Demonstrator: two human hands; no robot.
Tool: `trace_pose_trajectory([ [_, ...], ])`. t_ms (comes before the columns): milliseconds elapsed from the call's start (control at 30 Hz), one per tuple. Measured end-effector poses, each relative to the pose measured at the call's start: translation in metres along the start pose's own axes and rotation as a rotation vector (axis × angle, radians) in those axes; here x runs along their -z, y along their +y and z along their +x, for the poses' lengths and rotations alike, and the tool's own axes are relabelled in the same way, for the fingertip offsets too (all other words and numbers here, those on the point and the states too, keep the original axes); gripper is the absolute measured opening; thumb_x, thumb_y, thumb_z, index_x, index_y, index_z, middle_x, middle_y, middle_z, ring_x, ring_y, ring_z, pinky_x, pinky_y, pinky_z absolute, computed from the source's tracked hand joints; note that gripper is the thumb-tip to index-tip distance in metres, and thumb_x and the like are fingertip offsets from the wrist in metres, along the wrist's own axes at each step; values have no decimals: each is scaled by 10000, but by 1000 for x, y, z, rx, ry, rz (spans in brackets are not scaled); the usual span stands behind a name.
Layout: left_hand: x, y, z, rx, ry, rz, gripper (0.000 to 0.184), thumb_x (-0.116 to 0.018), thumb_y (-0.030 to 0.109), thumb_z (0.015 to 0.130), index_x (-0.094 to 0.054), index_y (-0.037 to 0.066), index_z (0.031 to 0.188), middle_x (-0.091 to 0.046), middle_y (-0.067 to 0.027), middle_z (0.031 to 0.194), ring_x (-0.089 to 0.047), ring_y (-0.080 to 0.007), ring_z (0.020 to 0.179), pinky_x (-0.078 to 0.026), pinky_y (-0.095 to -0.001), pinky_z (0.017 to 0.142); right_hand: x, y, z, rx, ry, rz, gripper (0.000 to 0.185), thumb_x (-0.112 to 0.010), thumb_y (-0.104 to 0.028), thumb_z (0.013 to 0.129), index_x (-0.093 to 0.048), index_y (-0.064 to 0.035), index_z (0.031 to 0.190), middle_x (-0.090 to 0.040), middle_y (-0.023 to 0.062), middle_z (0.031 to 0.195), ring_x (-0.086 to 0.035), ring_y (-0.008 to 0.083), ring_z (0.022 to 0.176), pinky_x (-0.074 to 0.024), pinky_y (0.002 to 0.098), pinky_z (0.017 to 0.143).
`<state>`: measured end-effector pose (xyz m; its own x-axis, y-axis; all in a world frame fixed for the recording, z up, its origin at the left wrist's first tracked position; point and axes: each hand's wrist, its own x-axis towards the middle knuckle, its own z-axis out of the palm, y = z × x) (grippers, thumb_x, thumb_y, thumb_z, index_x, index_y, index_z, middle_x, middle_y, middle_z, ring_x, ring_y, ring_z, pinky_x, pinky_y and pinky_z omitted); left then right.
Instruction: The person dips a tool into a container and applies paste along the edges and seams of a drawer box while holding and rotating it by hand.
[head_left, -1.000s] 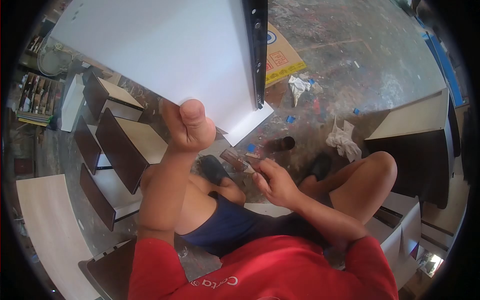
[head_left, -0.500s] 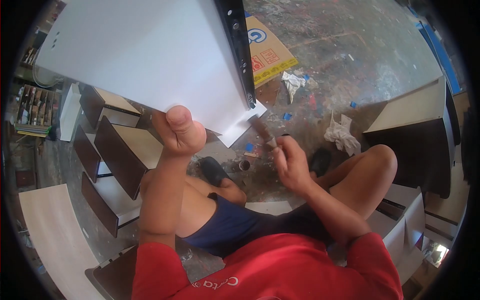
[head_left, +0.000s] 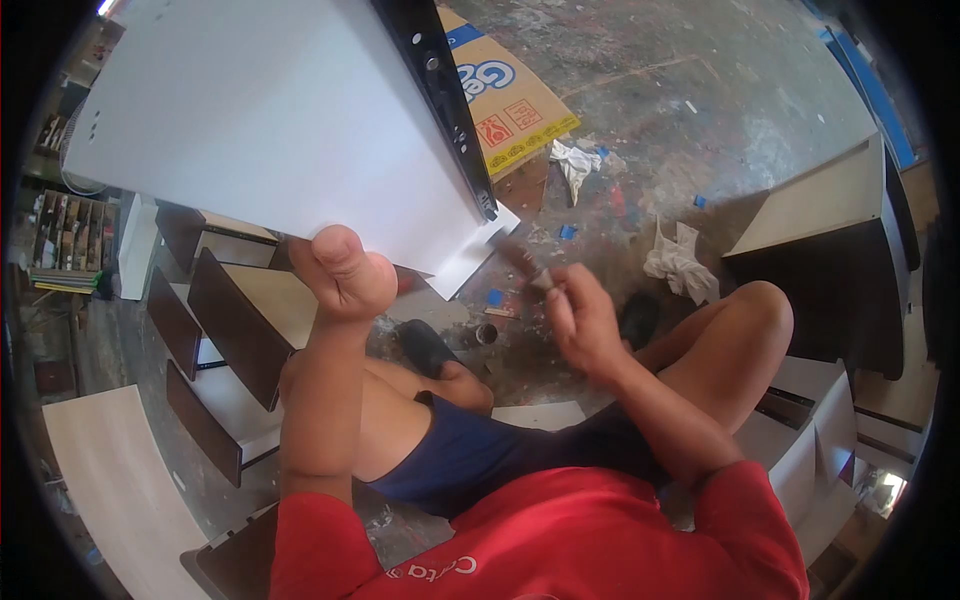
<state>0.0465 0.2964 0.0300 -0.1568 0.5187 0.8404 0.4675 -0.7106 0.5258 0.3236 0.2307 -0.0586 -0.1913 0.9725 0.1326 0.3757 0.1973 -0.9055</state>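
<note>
A large white panel fills the upper left, tilted up, with a black metal drawer slide along its right edge. My left hand is closed round the panel's lower edge, thumb on the near side and the other fingers mostly hidden. In my right hand, a small paintbrush is pinched between thumb and fingers. Its brown, motion-blurred end points up and left, close to the panel's lower right corner. A narrow white strip shows behind that corner. Between my feet stands a small round container.
Several drawers with dark fronts stand on my left, beside a pale board. A dark cabinet piece is at the right. A cardboard sheet, crumpled white cloth and blue scraps lie on the stained floor.
The panel, with my left hand on it, sits slightly further left and lower in view. My right hand and the paintbrush have shifted only slightly. The surrounding view has shifted a little.
</note>
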Motion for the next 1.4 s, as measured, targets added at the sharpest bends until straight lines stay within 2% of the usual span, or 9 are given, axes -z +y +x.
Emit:
trace_pose_trajectory([
  [67, 3, 2, 2, -18, -43, 13, 582, -430, 513, 1120, -548, -55, 1072, -581, -87, 1017, -540, -164, 903, -482, -290, 809, -3, -7, -4, 25, -82, -28, 178, -612, -80, 969, -637, -18, 1135, -583, 194, 965, -611, 389, 905, -508, 420, 803],
  [200, 6, -4, -8, -43, 29, 108, 542, -417, 501, 1127, -492, -13, 969, -549, -76, 990, -501, -153, 874, -471, -281, 800, 1, 10, 6, -6, 70, -28, 159, -598, -94, 993, -643, -12, 1122, -599, 193, 978, -633, 373, 875, -513, 423, 777],
  [300, 5, 0, -3, -53, -12, 76, 536, -416, 501, 1126, -460, 6, 925, -529, -68, 964, -488, -147, 861, -464, -278, 792, 11, 8, 11, -185, 91, 94, 157, -590, -97, 1002, -647, -13, 1122, -603, 185, 976, -634, 364, 850, -514, 423, 765],
  [467, 1, 8, 4, -14, -18, 41, 525, -415, 481, 1129, -464, 3, 917, -529, -66, 946, -489, -145, 849, -461, -276, 782, 4, -4, -1, 17, -44, -50, 167, -587, -84, 980, -647, -17, 1121, -584, 179, 959, -618, 376, 887, -510, 424, 798],
  [567, 10, -7, -8, -26, 6, 78, 524, -418, 475, 1128, -484, -6, 928, -544, -71, 951, -500, -154, 847, -469, -286, 779, 3, 10, 3, 9, 44, -75, 155, -593, -107, 999, -644, -20, 1117, -617, 181, 959, -638, 353, 860, -513, 429, 783],
  [767, 7, 0, -4, -51, -19, 90, 537, -424, 485, 1126, -522, -24, 987, -567, -86, 978, -520, -173, 862, -481, -299, 808, 11, 28, 9, -258, 87, 126, 165, -576, -187, 1068, -619, -29, 1090, -669, 139, 915, -624, 200, 777, -503, 378, 721],
  [867, 5, 0, -2, -30, -23, 57, 551, -416, 498, 1127, -518, -24, 984, -564, -83, 975, -522, -173, 860, -481, -298, 804, -2, 15, 1, -189, 138, 267, 196, -544, -215, 1093, -599, -28, 1086, -618, 59, 852, -551, 140, 764, -472, 335, 708],
  [1000, 0, 4, 6, -71, -13, 52, 540, -419, 503, 1126, -493, -2, 949, -544, -67, 952, -509, -161, 841, -474, -295, 786, -2, 14, -6, -220, -68, 376, 249, -451, -238, 1129, -587, -35, 1084, -497, -11, 804, -450, 97, 751, -424, 283, 716],
  [1400, 3, -1, -2, -58, -20, 27, 488, -441, 483, 1127, -452, 21, 973, -521, -44, 939, -482, -133, 825, -466, -276, 779, -21, -5, -20, -236, -301, 310, 157, -509, -153, 1088, -597, -23, 1083, -610, 88, 890, -564, 163, 840, -490, 339, 799],
])
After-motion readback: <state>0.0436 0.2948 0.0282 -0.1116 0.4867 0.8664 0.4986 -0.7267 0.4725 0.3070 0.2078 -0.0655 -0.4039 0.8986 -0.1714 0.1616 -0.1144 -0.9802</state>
